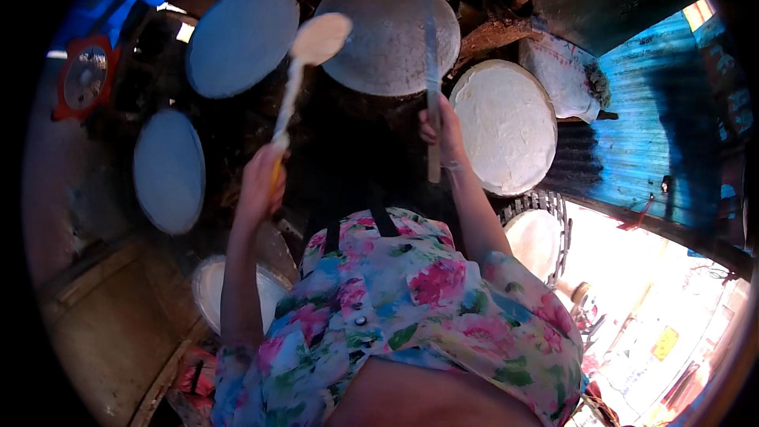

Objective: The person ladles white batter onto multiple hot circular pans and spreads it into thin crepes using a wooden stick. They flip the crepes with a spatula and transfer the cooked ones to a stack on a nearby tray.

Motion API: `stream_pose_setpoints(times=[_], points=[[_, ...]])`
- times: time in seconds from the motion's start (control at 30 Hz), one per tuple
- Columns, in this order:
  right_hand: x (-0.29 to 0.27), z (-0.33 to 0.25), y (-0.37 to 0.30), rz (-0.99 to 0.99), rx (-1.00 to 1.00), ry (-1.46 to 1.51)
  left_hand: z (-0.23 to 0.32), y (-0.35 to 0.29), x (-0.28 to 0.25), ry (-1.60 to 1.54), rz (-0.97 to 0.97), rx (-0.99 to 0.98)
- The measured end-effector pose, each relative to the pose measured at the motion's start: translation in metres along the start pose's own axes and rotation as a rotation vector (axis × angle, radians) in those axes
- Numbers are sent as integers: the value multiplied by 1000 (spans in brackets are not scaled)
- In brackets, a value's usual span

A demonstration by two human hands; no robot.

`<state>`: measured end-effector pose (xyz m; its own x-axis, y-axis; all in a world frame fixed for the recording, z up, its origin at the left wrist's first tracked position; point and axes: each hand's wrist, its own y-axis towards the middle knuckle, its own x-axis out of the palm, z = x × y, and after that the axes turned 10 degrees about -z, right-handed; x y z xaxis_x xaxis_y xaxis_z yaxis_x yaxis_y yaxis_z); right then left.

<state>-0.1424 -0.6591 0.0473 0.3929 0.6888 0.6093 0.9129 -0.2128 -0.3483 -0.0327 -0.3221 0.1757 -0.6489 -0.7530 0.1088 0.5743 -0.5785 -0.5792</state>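
My left hand is closed round the yellow handle of a ladle, whose round bowl is coated in pale batter. The bowl is raised between two griddles at the far side. My right hand grips a long flat spatula with its blade pointing away from me, over the right part of a bare grey griddle. Beside my right hand lies a griddle covered with a white batter sheet. White layers also cover the far-left griddle and the left griddle.
A pan with pale content stands by my left forearm. Below the right griddle is a round pale surface with a dark slatted rim. An orange-framed fan is at far left, blue corrugated sheeting at right. Firewood lies behind.
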Motion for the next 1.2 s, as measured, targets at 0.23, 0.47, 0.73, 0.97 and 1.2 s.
stream_pose_setpoints(times=[0.23,0.47,0.73,0.97,1.2], points=[[-13,-22,8,129,-91,-36,34,194,44,1051,144,437],[0,14,24,282,23,-162,6,299,41,842,-4,524],[12,39,49,532,-118,-335,16,299,40,259,-196,300],[30,61,59,586,-160,-341,24,306,4,1122,18,768],[-6,76,47,762,-290,-520,43,327,30,1207,-83,744]])
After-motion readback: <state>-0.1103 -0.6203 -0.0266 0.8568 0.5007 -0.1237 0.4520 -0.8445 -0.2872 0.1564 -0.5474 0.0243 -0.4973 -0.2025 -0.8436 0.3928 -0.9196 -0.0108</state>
